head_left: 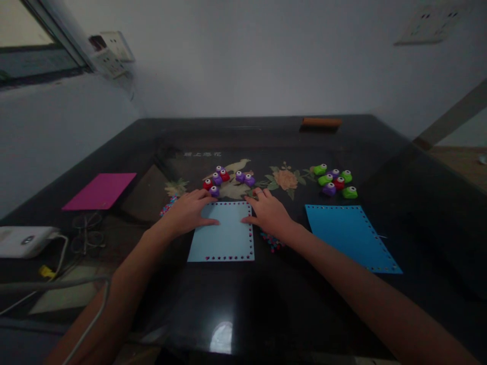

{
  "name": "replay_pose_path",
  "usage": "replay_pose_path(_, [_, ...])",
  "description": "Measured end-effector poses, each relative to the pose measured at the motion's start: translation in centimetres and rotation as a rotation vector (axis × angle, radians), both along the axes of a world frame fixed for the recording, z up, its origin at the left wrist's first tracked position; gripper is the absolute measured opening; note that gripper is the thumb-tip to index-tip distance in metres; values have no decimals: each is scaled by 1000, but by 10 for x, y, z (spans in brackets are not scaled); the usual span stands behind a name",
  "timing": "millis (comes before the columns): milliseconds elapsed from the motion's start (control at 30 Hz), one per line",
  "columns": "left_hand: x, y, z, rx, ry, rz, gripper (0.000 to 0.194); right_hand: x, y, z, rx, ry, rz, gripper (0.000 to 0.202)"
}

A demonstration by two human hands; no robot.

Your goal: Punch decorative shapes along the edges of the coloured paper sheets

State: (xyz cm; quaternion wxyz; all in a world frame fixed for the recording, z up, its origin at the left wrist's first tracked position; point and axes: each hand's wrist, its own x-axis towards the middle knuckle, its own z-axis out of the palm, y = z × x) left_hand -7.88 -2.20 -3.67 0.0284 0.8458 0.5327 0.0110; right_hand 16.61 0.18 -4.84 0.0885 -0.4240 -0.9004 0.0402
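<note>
Head view: side edges of pale card (222,241) are partly covered by left hand (188,209) and right hand (269,212), both spread; red-blue bits (272,244) part-hidden; card's near edge exposed.

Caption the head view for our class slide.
Left hand and right hand at a pale blue card partly edged with dots.
</note>
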Motion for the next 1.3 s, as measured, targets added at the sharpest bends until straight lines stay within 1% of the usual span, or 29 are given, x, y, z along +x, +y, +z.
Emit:
replay_pose_path(167, [0,-1,2,8,36,-6,58,-2,-2,1,31,-33,24,51])
replay_pose_path(300, [1,-3,4,21,55,-4,58,-3,-6,4,52,-55,14,48])
replay_pose_path(500, [4,-3,6,25,50,-10,53,-4,-11,10,66,-7,36,41])
replay_pose_path(633, [3,-3,4,31,13,9,53,-6,-11,10,8,73,43,39])
replay_pose_path(800, [2,-1,-2,35,-85,14,54,-8,-9,3,-104,154,54,40])
replay_pose_path(867, [1,1,-3,36,-120,-8,48,-8,-8,-1,-123,172,48,40])
replay_pose_path(1033, [0,2,-1,31,-259,-25,20,-8,-7,-3,-162,240,27,33])
replay_pose_path(1133, [0,1,4,40,-401,22,16,-8,-5,2,-201,290,-13,25])
replay_pose_path(1200, [1,0,8,49,-479,105,18,-7,-2,5,-248,334,-44,18])
replay_pose_path(1300, [3,-2,14,55,-568,213,21,-4,2,10,-332,445,-47,8])
